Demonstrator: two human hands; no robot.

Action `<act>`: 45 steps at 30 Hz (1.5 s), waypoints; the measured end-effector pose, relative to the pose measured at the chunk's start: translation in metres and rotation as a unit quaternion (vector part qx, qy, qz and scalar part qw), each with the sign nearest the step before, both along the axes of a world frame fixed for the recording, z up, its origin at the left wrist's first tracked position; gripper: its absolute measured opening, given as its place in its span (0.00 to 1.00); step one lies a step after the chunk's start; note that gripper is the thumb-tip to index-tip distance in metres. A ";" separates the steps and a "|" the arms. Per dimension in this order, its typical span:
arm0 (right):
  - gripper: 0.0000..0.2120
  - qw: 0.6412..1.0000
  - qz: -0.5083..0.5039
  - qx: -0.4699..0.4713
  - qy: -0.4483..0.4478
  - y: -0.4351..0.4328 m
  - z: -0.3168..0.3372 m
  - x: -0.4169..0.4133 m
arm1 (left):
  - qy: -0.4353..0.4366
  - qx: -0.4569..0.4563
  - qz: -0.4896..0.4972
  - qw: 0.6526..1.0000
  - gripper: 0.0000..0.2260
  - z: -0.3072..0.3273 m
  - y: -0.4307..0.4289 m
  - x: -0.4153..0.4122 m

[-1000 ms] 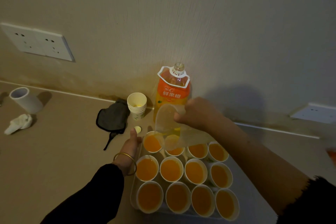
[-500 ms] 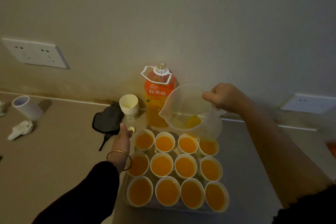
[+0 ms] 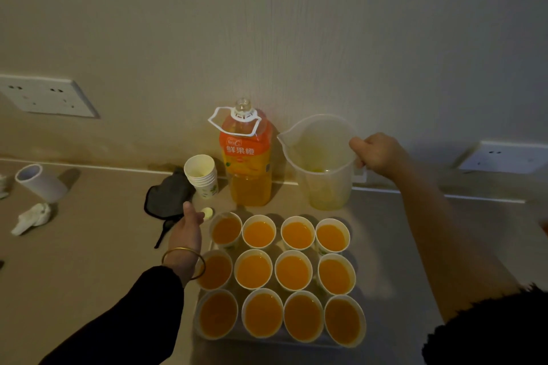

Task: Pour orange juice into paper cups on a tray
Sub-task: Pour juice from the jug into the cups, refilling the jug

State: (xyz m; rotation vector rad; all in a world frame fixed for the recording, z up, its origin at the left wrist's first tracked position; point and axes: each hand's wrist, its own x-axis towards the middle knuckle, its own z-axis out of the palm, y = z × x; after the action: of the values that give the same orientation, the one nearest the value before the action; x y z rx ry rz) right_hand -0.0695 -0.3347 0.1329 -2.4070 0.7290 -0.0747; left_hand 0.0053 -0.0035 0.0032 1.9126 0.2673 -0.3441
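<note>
Head view: pitcher (image 3: 321,163) upright again

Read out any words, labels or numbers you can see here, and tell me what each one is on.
"鲜果橙": white characters on the orange label of the juice bottle.
Small logo above those characters: too small to read.
Green print on the stack of spare paper cups: too blurred to read.
Nothing else is legible.

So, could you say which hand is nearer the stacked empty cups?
Left. The left hand is just before the stack; the right hand grips the jug, beyond the bottle.
</note>
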 end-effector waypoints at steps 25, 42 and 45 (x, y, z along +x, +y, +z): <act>0.20 0.983 -0.082 0.166 0.004 -0.008 -0.082 0.020 | -0.008 0.025 0.015 1.000 0.30 -0.013 -0.001 0.006; 0.31 0.981 -0.134 0.128 -0.054 0.012 -0.078 0.021 | 0.006 0.005 -0.017 1.000 0.29 -0.016 0.007 0.006; 0.32 0.968 -0.184 0.136 -0.106 0.019 -0.078 0.012 | 0.005 0.005 -0.021 1.000 0.29 -0.015 0.008 0.006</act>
State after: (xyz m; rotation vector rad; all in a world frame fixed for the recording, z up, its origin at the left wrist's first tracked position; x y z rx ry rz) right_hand -0.0571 -0.3154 0.0546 -1.9450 1.0056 -0.3545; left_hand 0.0117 0.0046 -0.0113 1.9284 0.2349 -0.3812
